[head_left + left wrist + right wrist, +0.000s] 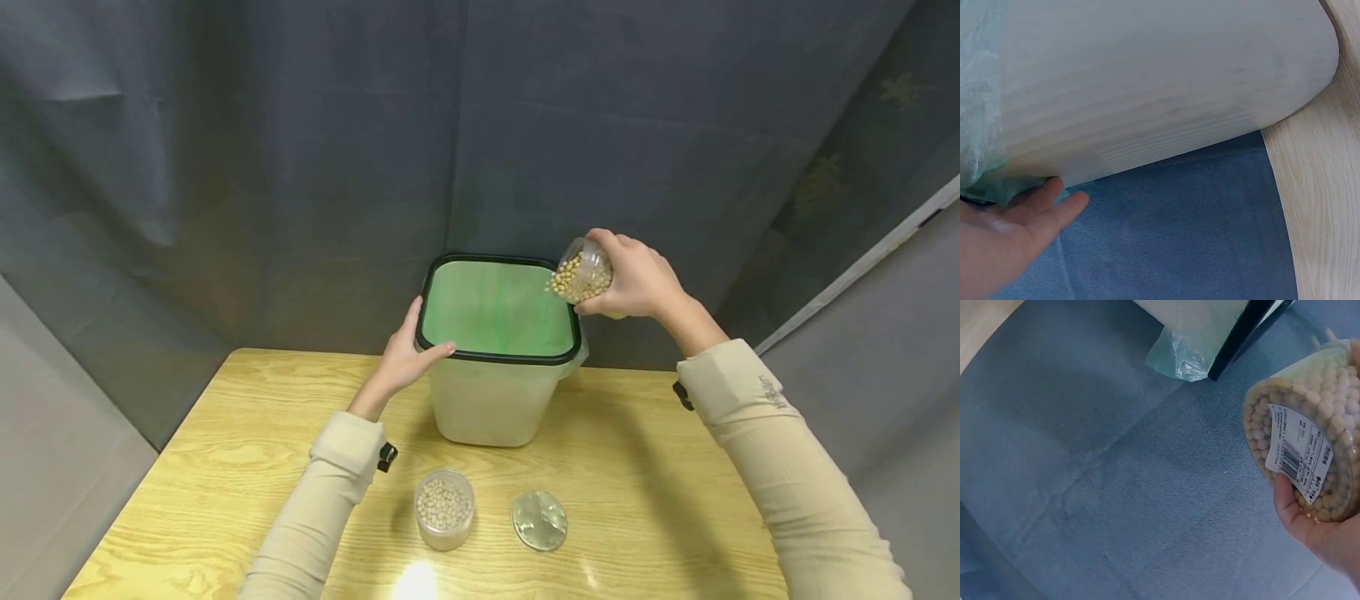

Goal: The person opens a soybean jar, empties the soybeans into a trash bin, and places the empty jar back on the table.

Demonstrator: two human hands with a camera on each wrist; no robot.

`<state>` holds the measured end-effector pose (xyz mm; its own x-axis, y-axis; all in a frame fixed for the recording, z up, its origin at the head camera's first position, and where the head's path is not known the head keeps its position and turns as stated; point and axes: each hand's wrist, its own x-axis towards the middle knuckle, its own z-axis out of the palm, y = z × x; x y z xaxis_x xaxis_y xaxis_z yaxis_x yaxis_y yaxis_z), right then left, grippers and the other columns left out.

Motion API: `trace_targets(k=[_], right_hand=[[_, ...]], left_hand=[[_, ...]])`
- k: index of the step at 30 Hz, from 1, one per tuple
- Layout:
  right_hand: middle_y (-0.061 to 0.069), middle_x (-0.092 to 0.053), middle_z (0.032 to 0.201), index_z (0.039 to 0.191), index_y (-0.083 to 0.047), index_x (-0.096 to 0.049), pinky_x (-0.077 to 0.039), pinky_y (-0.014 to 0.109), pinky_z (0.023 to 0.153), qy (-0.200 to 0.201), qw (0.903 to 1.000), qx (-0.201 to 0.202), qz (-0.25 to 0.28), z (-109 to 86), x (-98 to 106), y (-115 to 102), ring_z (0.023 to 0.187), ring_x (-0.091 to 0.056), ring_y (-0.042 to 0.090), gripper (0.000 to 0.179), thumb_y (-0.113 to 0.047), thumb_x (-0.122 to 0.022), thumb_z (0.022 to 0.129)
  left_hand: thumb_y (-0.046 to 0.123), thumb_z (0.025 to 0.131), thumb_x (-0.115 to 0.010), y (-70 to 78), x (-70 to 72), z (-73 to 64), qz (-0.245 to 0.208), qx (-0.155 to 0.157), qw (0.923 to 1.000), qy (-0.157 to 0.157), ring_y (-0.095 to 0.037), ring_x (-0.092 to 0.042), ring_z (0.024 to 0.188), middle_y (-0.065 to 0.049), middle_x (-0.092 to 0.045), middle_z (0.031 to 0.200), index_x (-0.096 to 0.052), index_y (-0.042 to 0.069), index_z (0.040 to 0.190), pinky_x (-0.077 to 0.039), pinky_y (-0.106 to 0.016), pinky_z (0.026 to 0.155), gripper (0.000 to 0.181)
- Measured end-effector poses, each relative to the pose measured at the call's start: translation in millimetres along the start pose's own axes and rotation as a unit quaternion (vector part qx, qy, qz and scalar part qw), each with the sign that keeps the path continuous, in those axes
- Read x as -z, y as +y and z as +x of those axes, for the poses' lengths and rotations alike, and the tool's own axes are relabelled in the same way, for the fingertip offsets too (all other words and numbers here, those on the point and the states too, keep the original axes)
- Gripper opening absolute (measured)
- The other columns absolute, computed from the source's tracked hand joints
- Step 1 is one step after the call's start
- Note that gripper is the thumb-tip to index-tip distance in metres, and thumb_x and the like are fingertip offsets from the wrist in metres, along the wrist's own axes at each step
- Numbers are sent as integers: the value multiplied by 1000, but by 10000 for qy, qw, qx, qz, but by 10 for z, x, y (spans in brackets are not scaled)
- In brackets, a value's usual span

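Note:
A white trash bin (pixel 483 404) with a black rim and a green bag lining stands on the table. At its front-left corner my left hand (pixel 405 354) holds the rim, thumb over the edge and fingers along the outside. My right hand (pixel 637 275) grips a clear plastic jar (pixel 1304 431) of small beige balls, tilted on its side with its mouth toward the bin's right rim. A few balls (pixel 551 286) show at the mouth, blurred in the right wrist view. A barcode label (pixel 1300 453) sits on the jar's base.
A second clear jar (pixel 444 540) of pale balls stands open on the wooden table (pixel 262 450), left of a round, shiny lid (pixel 540 521). Grey curtain (pixel 337 167) hangs right behind the bin. Bag overhang (pixel 1179 356) sticks out under the rim.

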<state>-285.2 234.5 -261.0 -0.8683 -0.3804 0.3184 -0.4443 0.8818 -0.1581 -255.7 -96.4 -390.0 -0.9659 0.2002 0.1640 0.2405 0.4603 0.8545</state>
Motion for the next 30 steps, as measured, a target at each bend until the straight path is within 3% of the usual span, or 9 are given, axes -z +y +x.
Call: trace_targets(k=[6,14,30], right_hand=[[14,-53,107,132,-17,-37,-44,49,62,-222,9991,44,-363,73,32,-32,86,-53,33,95,-45,-82,53],[18,-50,115,135,-12,-35,-43,54,71,-463,9943,345,-898,130,91,-97,101,-49,38,95,-43,-79,56],[20,-48,120,137,-8,-34,-44,51,70,-488,9801,895,-1706,201,159,-179,104,-46,39,98,-43,-80,57]], left_hand=[[40,82,-64,2,-20,1,-7,7,10000,-15,-32,-17,134,-14,-11,150,-1,19,147,-21,-50,105,93],[40,82,-64,-3,-41,6,-22,8,10000,13,-32,-17,134,-13,-11,150,-1,19,148,-21,-50,105,93],[40,81,-64,8,-67,21,-46,18,10000,9,-33,-18,134,-14,-12,150,-3,15,148,-21,-51,104,93]])
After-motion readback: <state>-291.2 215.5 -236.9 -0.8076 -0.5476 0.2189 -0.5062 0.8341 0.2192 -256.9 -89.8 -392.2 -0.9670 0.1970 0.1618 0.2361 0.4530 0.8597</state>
